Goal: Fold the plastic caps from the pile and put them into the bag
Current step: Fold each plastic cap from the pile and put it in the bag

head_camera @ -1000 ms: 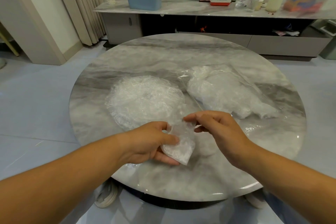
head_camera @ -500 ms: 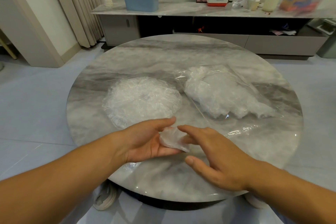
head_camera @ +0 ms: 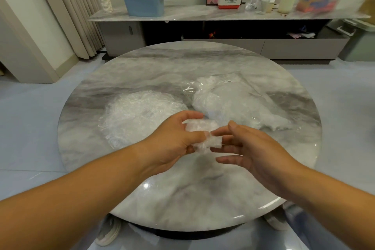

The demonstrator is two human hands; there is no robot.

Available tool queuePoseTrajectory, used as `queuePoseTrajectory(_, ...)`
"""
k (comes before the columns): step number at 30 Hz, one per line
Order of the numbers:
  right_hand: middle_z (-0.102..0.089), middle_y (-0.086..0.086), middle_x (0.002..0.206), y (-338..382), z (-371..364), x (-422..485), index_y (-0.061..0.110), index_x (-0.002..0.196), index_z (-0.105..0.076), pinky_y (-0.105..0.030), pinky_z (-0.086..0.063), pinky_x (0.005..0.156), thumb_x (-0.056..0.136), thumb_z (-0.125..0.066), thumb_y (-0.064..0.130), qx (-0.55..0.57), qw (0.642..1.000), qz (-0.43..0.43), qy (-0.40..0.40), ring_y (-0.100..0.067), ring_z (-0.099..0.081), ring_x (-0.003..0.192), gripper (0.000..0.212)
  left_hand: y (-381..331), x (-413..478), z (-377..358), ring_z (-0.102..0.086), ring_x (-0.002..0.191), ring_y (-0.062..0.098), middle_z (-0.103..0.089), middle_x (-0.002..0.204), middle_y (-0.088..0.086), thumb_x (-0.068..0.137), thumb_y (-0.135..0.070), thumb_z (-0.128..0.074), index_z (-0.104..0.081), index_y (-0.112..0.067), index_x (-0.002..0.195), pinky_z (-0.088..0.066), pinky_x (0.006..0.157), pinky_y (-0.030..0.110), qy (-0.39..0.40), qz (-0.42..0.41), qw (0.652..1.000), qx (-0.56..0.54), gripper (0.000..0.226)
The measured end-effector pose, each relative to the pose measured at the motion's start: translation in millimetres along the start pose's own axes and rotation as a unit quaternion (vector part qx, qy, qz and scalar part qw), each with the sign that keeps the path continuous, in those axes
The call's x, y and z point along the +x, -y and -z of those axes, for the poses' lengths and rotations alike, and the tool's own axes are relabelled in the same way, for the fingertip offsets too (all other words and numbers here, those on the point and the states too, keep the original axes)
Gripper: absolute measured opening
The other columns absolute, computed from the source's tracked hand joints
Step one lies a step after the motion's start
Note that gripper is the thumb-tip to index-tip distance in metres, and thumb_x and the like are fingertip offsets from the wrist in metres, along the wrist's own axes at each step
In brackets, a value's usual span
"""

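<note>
Crumpled clear thin-film plastic cap [head_camera: 203, 128] pinched between left hand [head_camera: 172, 142] thumb and fingertips; right hand [head_camera: 255, 148] fingers straight, spread, tips touching cap's edge; likely featherlight, limp, slippery, springy; best pinched across folded layers.

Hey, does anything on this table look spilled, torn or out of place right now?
Nothing stands out. The pile of caps sits together on the table, the bag lies beside it with folded caps inside, and the left hand pinches one folded cap while straight fingers of the right hand touch it.
</note>
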State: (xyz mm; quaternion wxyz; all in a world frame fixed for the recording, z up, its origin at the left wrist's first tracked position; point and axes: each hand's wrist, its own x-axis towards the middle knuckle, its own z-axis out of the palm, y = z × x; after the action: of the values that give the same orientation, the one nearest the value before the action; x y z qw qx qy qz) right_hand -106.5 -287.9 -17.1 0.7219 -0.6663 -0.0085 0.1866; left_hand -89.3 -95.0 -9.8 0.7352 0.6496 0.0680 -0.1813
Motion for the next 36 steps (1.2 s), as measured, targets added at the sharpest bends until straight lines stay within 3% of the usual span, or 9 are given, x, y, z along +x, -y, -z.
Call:
queuePoseTrajectory(7,-0.077,-0.017,0.093,5.1,38.4,-11.6,0.007,0.084,-0.08,-0.045,-0.058,0.086,0.081,-0.054,0.048,-0.025,0.997,0.045,-0.054,-0.028,-0.074,0.089,0.049,-0.8,2.7,-43.0,-0.073,0.092,0.018,-0.07,0.115,0.008,0.089,-0.005,-0.073,-0.056,-0.024,0.129,-0.057,0.07,0.025,0.045,-0.044,0.996,0.058,0.048)
queuePoseTrajectory(10,-0.076,-0.02,0.089,5.2,61.4,-8.9,0.006,0.074,-0.079,-0.046,-0.06,0.084,0.09,-0.05,0.049,-0.035,0.989,0.059,-0.129,-0.036,-0.073,0.087,0.054,5.1,7.4,-53.9,-0.069,0.103,0.01,-0.067,0.118,-0.003,0.093,-0.029,-0.069,-0.058,-0.027,0.125,-0.059,0.087,0.031,0.007,-0.087,0.985,0.148,0.034)
queuePoseTrajectory(13,-0.076,-0.02,0.086,0.6,86.4,-3.5,0.002,0.076,-0.077,-0.04,-0.061,0.077,0.104,-0.04,0.044,-0.073,0.977,0.059,-0.192,-0.041,-0.071,0.088,0.062,19.5,11.6,-49.6,-0.041,0.135,0.002,-0.044,0.146,-0.016,0.098,-0.046,-0.054,-0.062,-0.036,0.124,-0.033,0.116,0.028,-0.019,-0.195,0.895,0.4,0.029)
queuePoseTrajectory(16,-0.076,-0.018,0.085,-8.1,102.0,1.3,0.007,0.07,-0.079,-0.036,-0.061,0.075,0.102,-0.034,0.056,-0.115,0.973,0.034,-0.198,-0.036,-0.071,0.083,0.073,32.5,12.8,-48.6,0.011,0.15,-0.003,0.0,0.167,-0.015,0.1,-0.055,-0.041,-0.058,-0.04,0.135,-0.002,0.123,0.027,0.064,-0.207,0.82,0.53,0.042)
queuePoseTrajectory(19,-0.077,-0.01,0.082,-16.7,108.0,5.0,0.016,0.07,-0.081,-0.039,-0.059,0.084,0.097,-0.029,0.067,-0.189,0.965,0.003,-0.183,-0.028,-0.073,0.081,0.078,39.0,14.1,-55.0,0.032,0.145,0.001,0.026,0.164,-0.011,0.099,-0.064,-0.025,-0.04,-0.034,0.151,-0.001,0.126,0.04,0.101,-0.159,0.766,0.614,0.062)
queuePoseTrajectory(22,-0.078,0.005,0.082,-18.9,106.8,4.5,0.022,0.077,-0.082,-0.03,-0.053,0.086,0.098,-0.022,0.067,-0.256,0.952,0.002,-0.168,-0.013,-0.072,0.083,0.078,41.9,14.8,-57.1,0.036,0.145,0.006,0.035,0.16,-0.009,0.097,-0.068,-0.016,-0.013,-0.026,0.16,-0.002,0.126,0.039,0.083,-0.132,0.728,0.668,0.076)
queuePoseTrajectory(29,-0.077,0.009,0.102,-8.8,91.2,1.0,0.031,0.103,-0.078,-0.014,-0.037,0.08,0.091,-0.018,0.071,-0.246,0.961,0.018,-0.128,0.001,-0.069,0.098,0.074,44.8,9.3,-47.6,0.03,0.145,-0.002,0.034,0.159,-0.015,0.092,-0.072,-0.016,0.018,-0.025,0.157,0.006,0.123,0.023,0.086,-0.141,0.748,0.643,0.087)
queuePoseTrajectory(33,-0.064,0.021,0.123,-7.1,81.2,1.9,0.034,0.122,-0.071,-0.016,-0.026,0.11,0.092,-0.012,0.07,-0.387,0.917,0.051,-0.079,0.008,-0.045,0.129,0.075,48.3,5.1,-40.8,0.029,0.144,-0.007,0.036,0.158,-0.02,0.095,-0.07,-0.02,0.019,-0.027,0.157,0.006,0.121,0.02,0.102,-0.144,0.769,0.614,0.085)
queuePoseTrajectory(36,-0.07,0.014,0.121,-7.1,72.7,7.2,0.032,0.121,-0.071,-0.018,-0.043,0.101,0.088,-0.017,0.075,-0.348,0.935,0.035,-0.058,0.007,-0.062,0.111,0.076,48.9,3.1,-40.3,0.029,0.143,-0.009,0.036,0.157,-0.022,0.093,-0.071,-0.019,0.019,-0.028,0.157,0.006,0.121,0.018,0.108,-0.154,0.778,0.599,0.086)
